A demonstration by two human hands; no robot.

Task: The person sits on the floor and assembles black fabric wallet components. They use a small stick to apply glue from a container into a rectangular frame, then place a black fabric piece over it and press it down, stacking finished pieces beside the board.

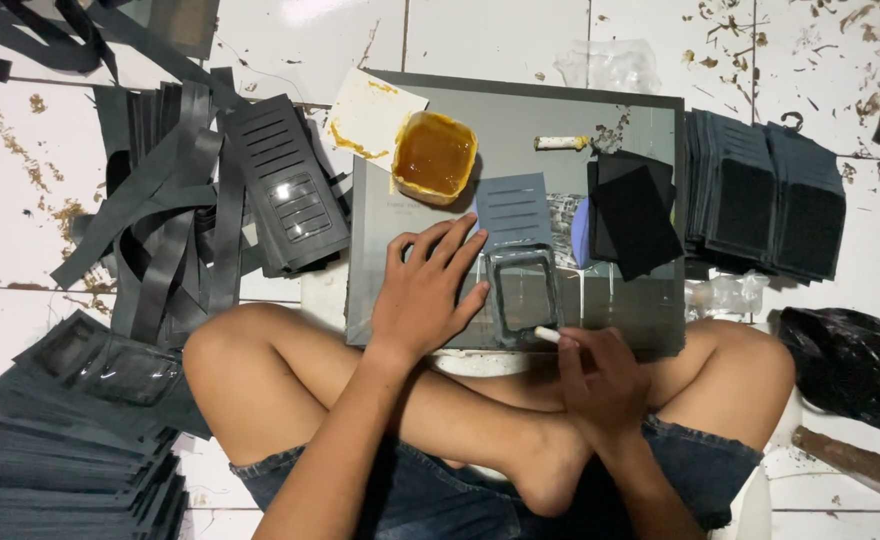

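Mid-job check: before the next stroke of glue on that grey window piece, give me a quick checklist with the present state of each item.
1. Left hand pins the grey window piece flat on the board: ok.
2. Right hand grips the white applicator stick, tip at the piece's lower edge: ok.
3. Glue tub open, amber glue inside, upright on the board: ok.
4. Glue on the stick's tip: cannot tell.
5. Slotted grey panel lies just above the piece: ok.
6. Black rectangles close at the right: ok.
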